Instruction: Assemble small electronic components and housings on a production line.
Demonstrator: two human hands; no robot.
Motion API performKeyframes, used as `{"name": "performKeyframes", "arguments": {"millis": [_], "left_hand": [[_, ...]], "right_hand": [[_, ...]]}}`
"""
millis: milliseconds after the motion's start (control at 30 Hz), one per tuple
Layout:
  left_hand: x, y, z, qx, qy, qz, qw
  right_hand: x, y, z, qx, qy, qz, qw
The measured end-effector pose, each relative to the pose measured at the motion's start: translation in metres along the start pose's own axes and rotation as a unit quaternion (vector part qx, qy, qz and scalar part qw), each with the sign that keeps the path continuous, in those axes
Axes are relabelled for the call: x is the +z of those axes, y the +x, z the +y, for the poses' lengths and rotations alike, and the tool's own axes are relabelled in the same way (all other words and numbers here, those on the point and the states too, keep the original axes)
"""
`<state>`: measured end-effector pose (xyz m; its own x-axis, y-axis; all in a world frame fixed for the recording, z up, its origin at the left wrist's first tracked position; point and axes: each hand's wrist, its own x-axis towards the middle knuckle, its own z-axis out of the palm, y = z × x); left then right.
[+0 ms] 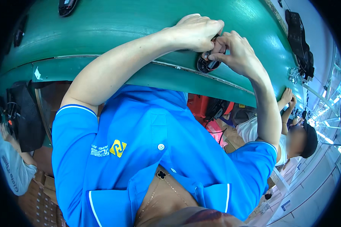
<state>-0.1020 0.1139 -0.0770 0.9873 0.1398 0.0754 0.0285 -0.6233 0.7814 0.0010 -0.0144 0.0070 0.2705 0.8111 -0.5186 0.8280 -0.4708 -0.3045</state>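
In the head view, a small black oval plastic device (207, 63) lies at the near edge of the curved green work table (102, 30), just above the table's pale trim line. Its shell looks glossy and dark, with a lighter, brownish inner part showing at its upper end, where the casing seems open; finer detail is too small to tell. The left hand (196, 32) is curled into a loose fist over the top of the device, fingers bent and pressed together, fingertips touching its upper rim. The right hand (235, 53) meets it from the other side, thumb and forefinger pinching the device's upper right edge, remaining fingers folded. Both forearms rise from a blue polo shirt (151, 151). Another person's hands (288, 99) rest on the table's edge farther right.
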Motion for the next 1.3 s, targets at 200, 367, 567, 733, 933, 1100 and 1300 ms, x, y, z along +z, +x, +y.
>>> {"name": "performKeyframes", "arguments": {"millis": [200, 367, 567, 733, 933, 1100, 1300], "left_hand": [[0.010, 0.003, -0.005, 0.015, 0.000, 0.021, 1.000], [0.009, 0.005, -0.001, 0.025, -0.012, 0.014, 1.000], [0.009, 0.007, 0.002, 0.015, 0.011, 0.009, 1.000], [0.010, 0.008, 0.001, 0.008, 0.005, -0.004, 1.000], [0.013, 0.008, -0.001, 0.030, 0.008, 0.009, 0.999], [0.015, 0.009, 0.004, 0.029, 0.006, 0.013, 0.999], [0.017, 0.012, 0.004, 0.035, 0.000, 0.018, 0.999]], "right_hand": [[-0.005, 0.004, -0.006, 0.033, -0.044, -0.047, 0.997], [0.015, -0.013, 0.028, -0.085, 0.096, 0.083, 0.988], [0.042, -0.037, 0.025, -0.056, 0.181, 0.268, 0.945], [0.064, -0.052, 0.001, -0.084, 0.045, 0.333, 0.938], [0.102, -0.058, -0.009, 0.000, 0.007, 0.402, 0.916], [0.114, -0.059, -0.010, 0.030, 0.003, 0.440, 0.897], [0.118, -0.060, -0.007, 0.042, -0.019, 0.451, 0.891]]}}
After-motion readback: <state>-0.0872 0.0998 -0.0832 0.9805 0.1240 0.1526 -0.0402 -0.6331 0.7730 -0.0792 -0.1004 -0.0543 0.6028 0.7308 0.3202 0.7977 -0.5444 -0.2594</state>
